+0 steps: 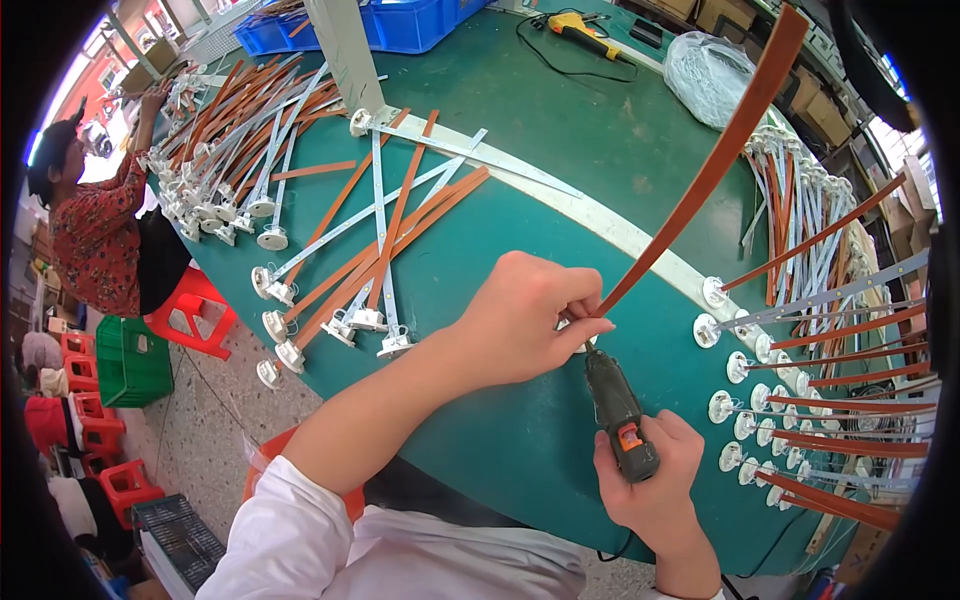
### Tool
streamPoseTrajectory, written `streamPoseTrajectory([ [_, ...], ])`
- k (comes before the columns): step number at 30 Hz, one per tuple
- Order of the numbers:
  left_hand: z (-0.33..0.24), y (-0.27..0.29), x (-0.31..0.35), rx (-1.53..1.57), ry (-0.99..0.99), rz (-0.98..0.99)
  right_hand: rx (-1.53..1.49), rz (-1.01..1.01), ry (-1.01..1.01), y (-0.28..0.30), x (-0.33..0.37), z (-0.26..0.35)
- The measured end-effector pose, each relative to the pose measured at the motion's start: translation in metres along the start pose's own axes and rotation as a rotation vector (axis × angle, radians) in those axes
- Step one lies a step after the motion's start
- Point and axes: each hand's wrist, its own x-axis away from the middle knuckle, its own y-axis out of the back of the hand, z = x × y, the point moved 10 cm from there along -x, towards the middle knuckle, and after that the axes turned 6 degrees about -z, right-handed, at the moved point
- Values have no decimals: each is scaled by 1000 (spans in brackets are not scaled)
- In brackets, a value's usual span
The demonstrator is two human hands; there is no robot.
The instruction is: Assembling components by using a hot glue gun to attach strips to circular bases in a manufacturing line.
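Observation:
My left hand (530,318) is closed around the lower end of a long LED strip (708,165), its orange-brown back showing as it rises to the upper right. A bit of a white end piece (590,344) shows below the fingers; the rest is hidden. My right hand (655,480) grips a dark, corded power tool (615,395) with an orange switch, seemingly an electric screwdriver. Its tip points up to the white piece under my left fingertips; whether they touch, I cannot tell. Left of my hands, several LED strips with round white ends (397,342) lie crossed on the green table (500,440).
Many similar strips (850,405) line the right side, with another heap (255,130) at the far left. A pale post (345,60) stands at the back, near a blue bin (415,25), a yellow tool (580,33) and a plastic bag (708,75). A person (100,215) works at the left.

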Motion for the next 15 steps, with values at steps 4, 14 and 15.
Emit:
streamPoseTrajectory([
  [4,2,0,0,8,12,3,-19,-2,-15,-1,-1,-1],
  [14,-1,1,-1,17,12,3,-23,9,-45,0,0,-3],
  [15,-1,0,-1,7,15,11,-23,7,-44,1,1,-3],
])
